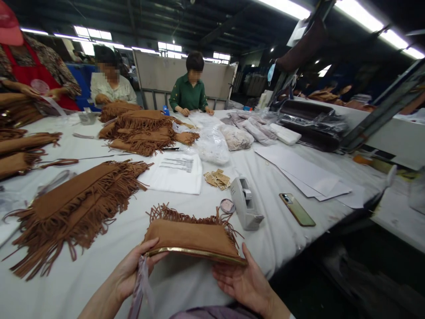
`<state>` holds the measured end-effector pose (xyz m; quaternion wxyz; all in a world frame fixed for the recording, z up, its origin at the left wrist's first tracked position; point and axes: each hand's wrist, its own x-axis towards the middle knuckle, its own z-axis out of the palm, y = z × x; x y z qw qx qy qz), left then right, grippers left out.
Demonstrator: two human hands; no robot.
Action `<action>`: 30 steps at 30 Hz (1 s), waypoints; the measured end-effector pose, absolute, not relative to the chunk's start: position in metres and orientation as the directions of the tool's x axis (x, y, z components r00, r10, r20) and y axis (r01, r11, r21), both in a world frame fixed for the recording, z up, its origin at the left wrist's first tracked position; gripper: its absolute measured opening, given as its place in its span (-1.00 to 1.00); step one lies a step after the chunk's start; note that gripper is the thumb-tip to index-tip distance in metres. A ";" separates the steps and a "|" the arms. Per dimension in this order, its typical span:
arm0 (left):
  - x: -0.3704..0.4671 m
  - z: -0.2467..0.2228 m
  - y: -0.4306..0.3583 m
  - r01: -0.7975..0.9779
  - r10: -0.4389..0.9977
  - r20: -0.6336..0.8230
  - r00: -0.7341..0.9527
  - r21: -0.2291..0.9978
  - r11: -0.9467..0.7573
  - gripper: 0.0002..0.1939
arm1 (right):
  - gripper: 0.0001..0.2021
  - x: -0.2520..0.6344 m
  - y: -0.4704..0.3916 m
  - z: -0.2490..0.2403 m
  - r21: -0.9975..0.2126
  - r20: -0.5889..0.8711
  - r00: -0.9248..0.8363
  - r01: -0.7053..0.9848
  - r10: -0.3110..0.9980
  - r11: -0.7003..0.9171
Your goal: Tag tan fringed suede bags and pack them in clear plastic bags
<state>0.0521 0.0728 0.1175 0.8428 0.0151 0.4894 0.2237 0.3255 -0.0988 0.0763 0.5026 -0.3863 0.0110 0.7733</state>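
A brown fringed pouch (192, 235) with a gold zipper along its near edge is held just above the white tabletop, its fringe pointing away from me. My left hand (134, 268) pinches the left end by the zipper, where a pale wrapped strap (141, 285) hangs down. At the right end, the corner lies between the thumb and fingers of my right hand (241, 279), with the fingers stretched under the zipper edge. Beyond the pouch are a small round tin (227, 205) and a grey tape dispenser (245, 206).
Another fringed pouch (79, 199) lies to the left, with a pile of them (139, 128) behind. Paper tags (217, 178), a printed white bag (175, 173), a phone (296, 209) and white sheets (299, 168) are on the table (195, 199). Several people work across it.
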 end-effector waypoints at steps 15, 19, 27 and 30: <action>-0.086 0.073 -0.001 -0.133 0.499 -0.676 0.542 0.517 0.846 -0.42 | -0.52 0.285 -0.032 0.039 -0.572 -0.750 -0.148 -0.345 0.645 -0.744; -0.083 0.044 -0.006 -0.322 0.634 -0.610 0.475 0.550 0.771 -0.36 | -0.46 0.283 -0.014 0.051 -0.741 -0.599 -0.182 -0.243 0.780 -0.626; -0.060 0.025 0.028 -0.339 0.666 -0.617 0.419 0.574 0.745 -0.36 | -0.48 0.275 0.008 0.041 -0.859 -0.512 0.174 -0.098 0.841 -0.502; -0.067 0.031 0.017 -0.348 0.652 -0.603 0.459 0.553 0.757 -0.25 | -0.40 0.271 -0.010 0.040 -0.764 -0.603 0.082 -0.343 0.793 -0.546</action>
